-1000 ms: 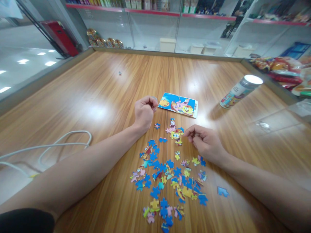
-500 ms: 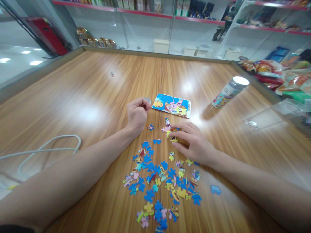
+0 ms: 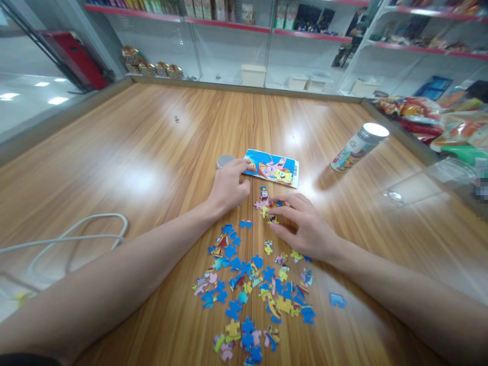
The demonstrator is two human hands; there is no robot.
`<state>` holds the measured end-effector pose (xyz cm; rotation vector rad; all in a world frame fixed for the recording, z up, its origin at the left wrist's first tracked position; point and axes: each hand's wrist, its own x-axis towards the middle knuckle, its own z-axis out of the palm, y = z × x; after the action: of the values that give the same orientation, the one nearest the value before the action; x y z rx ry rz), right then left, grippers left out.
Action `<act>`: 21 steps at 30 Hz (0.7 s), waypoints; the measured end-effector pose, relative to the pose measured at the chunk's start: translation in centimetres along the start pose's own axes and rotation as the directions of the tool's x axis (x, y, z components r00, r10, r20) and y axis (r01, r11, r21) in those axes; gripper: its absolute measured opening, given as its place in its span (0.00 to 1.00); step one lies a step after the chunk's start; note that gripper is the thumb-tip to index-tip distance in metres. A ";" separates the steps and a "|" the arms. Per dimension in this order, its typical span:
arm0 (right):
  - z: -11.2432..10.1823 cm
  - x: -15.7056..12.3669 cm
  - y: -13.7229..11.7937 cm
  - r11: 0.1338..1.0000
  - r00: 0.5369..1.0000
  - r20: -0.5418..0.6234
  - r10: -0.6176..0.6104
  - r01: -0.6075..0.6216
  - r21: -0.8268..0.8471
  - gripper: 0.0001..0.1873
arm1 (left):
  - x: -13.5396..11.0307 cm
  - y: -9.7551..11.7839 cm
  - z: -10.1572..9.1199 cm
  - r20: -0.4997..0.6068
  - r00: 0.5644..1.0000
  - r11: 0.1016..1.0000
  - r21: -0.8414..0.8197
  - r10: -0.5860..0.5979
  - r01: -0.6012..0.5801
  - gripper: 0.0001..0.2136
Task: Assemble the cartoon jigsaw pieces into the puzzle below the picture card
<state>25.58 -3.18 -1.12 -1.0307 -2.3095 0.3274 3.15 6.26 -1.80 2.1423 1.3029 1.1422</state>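
Observation:
My left hand (image 3: 230, 185) lies on the wooden table (image 3: 152, 152) with its fingers stretched toward the picture card (image 3: 272, 168), fingertips at the card's left edge. A small grey lid (image 3: 224, 161) sits just beyond its knuckles. My right hand (image 3: 305, 223) rests flat, fingers spread, on a small joined cluster of puzzle pieces (image 3: 268, 206) showing pink and yellow cartoon figures. Several loose puzzle pieces (image 3: 255, 284), mostly blue, lie scattered between my forearms. One blue piece (image 3: 337, 300) lies apart beside my right forearm.
A cylindrical puzzle can (image 3: 358, 147) stands tilted in view at the right. A white cable (image 3: 76, 239) loops at the left. Snack bags (image 3: 427, 114) pile at the right edge. Glass shelves (image 3: 244, 51) run behind the table.
My left hand has opened from a fist and reached right to the picture card, uncovering the grey lid. My right hand has stayed flat on the joined pieces since half a second ago.

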 end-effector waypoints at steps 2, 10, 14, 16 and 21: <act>0.0 -0.1 -0.1 0.998 0.999 -0.033 0.038 -0.039 -0.040 0.14 | -0.2 0.1 0.3 0.066 0.998 0.989 0.145 -0.015 0.005 0.18; -0.1 0.3 1.2 0.923 0.961 -0.042 0.272 -0.273 -0.270 0.22 | -1.0 0.3 0.5 0.072 0.997 0.897 0.439 0.023 -0.052 0.14; -0.2 0.5 1.8 0.924 0.964 -0.048 0.261 -0.264 -0.278 0.20 | -1.0 0.3 0.3 0.051 0.997 0.894 0.440 0.064 -0.080 0.11; -0.3 0.5 1.8 0.927 0.966 -0.051 0.253 -0.257 -0.274 0.19 | -1.0 0.2 0.4 0.030 0.996 0.902 0.423 0.084 -0.089 0.09; -0.4 0.6 1.3 0.933 0.968 -0.069 0.241 -0.251 -0.258 0.19 | -1.1 0.5 0.3 0.017 0.998 0.915 0.399 0.054 -0.056 0.08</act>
<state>26.25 -1.85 -1.14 -1.4537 -2.2343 0.0943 3.41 5.08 -2.18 2.4789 1.5956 0.9506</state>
